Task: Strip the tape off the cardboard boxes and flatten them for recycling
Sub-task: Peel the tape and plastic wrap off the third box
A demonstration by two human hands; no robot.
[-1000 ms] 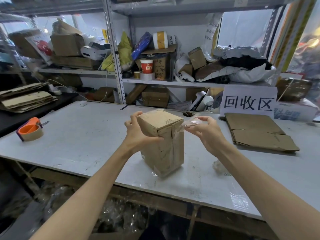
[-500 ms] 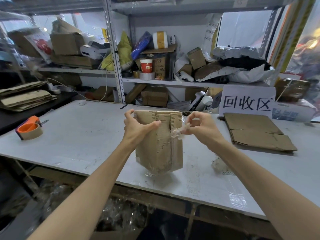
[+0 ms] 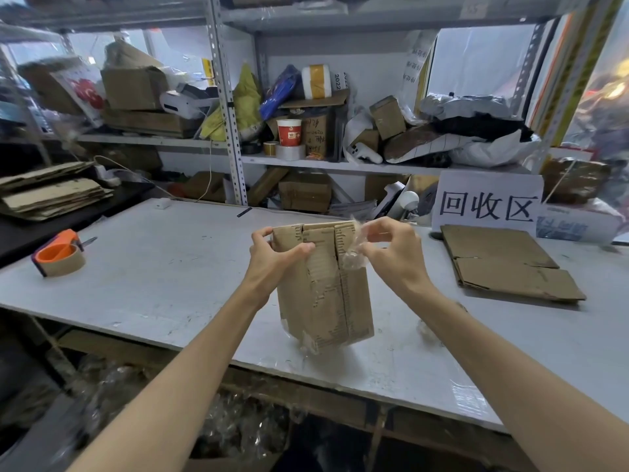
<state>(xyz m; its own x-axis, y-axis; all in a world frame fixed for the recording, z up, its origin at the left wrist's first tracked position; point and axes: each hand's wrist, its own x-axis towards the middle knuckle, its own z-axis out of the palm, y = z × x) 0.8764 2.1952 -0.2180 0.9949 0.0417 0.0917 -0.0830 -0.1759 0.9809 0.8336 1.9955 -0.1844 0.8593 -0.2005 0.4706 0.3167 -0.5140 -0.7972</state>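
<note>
Near the middle of the counter (image 3: pixel 170 267), toward its front edge, a small cardboard box (image 3: pixel 323 291) is stood on end and tilted slightly. The upper left corner of the box is clamped by the left hand (image 3: pixel 272 257), thumb across the front face and fingers (image 3: pixel 260 233) curled behind. A crumpled strip of clear tape (image 3: pixel 352 257) is pinched between thumb and fingers of the right hand (image 3: pixel 391 253), just beside the box's upper right edge; the strip appears partly attached there. More loose film is seen at the box's lower corner.

The peel is judged best done low and along the seam, so that the tape lifts in one piece rather than tearing the paper face, which already looks scuffed. The box should be braced firmly against the pull. Toward the right end of the counter a flattened box (image 3: pixel 510 264) is laid, and near the left edge a tape dispenser (image 3: pixel 59 253).
</note>
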